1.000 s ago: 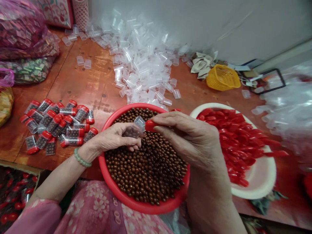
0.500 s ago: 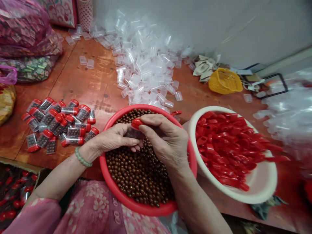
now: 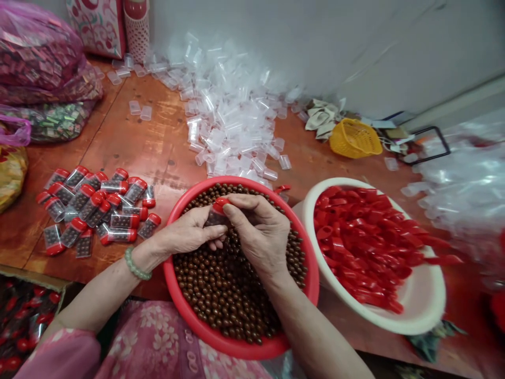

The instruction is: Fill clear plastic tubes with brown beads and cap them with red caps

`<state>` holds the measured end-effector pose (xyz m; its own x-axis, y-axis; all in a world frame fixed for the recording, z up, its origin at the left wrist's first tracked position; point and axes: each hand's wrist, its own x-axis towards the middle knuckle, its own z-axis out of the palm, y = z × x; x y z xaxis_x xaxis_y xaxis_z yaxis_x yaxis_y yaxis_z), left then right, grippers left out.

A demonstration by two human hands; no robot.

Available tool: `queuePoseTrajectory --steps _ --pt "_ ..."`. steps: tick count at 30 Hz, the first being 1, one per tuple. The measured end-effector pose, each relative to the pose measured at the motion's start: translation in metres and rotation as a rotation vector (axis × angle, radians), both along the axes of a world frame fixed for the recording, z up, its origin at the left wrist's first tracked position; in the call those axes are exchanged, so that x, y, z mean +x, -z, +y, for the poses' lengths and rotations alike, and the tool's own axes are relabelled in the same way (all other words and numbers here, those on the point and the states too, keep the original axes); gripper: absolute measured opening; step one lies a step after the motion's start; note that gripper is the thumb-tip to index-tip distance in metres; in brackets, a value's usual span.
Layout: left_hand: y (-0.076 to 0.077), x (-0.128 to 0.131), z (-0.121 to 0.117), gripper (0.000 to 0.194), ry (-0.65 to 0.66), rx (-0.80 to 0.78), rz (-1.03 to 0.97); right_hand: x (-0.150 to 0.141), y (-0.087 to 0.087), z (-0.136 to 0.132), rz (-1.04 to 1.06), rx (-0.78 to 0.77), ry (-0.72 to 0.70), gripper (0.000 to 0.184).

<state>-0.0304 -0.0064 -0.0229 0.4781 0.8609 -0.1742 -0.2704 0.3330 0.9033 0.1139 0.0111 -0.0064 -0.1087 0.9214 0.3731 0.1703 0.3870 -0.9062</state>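
Over a red basin (image 3: 189, 310) full of small brown balls (image 3: 224, 289), both my hands meet. My left hand (image 3: 191, 231) is closed round a small clear tube (image 3: 215, 217) filled with brown balls. My right hand (image 3: 260, 231) presses a red cap (image 3: 221, 203) onto the tube's mouth with thumb and fingers. A white bowl (image 3: 418, 300) heaped with red caps (image 3: 363, 237) stands just right of the basin.
A pile of filled, red-capped tubes (image 3: 94, 208) lies on the brown table (image 3: 153, 142) at left. Empty clear tubes (image 3: 229, 110) are heaped at the back. A yellow basket (image 3: 353, 138) sits at back right, bags of wrapped sweets (image 3: 39, 58) at far left.
My right hand brought the red cap from beside the tube's open mouth onto it, and both hands closed together over the basin. The view shifted slightly downward.
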Motion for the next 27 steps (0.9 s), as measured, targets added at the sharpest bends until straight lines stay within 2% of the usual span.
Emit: queuePoseTrajectory --steps 2,4,7,9,12,14,18,20,27 --pt "0.001 0.000 0.000 0.041 0.009 0.000 -0.021 0.001 0.003 0.000 -0.012 0.035 -0.011 0.008" --pt "0.002 0.000 0.001 0.041 0.015 -0.035 -0.073 0.004 0.008 0.001 -0.071 0.131 -0.068 0.016" --pt "0.003 -0.002 0.001 0.038 -0.020 -0.085 -0.141 0.008 0.017 0.004 -0.226 0.322 -0.189 0.051" --pt "0.003 -0.003 0.002 0.039 -0.035 -0.112 -0.196 0.009 0.020 0.006 -0.322 0.388 -0.226 0.075" --pt "0.003 -0.003 0.002 0.040 -0.033 -0.160 -0.262 0.009 0.019 0.006 -0.374 0.385 -0.219 0.086" --pt "0.002 -0.003 0.003 0.038 -0.041 -0.150 -0.241 0.010 0.015 0.006 -0.330 0.309 -0.248 0.080" --pt "-0.001 -0.002 0.003 0.037 -0.056 -0.085 -0.141 0.012 0.003 0.008 -0.120 0.016 -0.232 0.029" --pt "-0.003 -0.001 0.003 0.038 -0.043 -0.061 -0.086 0.012 -0.001 0.010 -0.053 -0.069 -0.177 0.013" --pt "-0.005 0.001 0.006 0.038 -0.002 -0.030 -0.047 0.007 0.003 0.009 0.182 -0.240 -0.085 0.014"
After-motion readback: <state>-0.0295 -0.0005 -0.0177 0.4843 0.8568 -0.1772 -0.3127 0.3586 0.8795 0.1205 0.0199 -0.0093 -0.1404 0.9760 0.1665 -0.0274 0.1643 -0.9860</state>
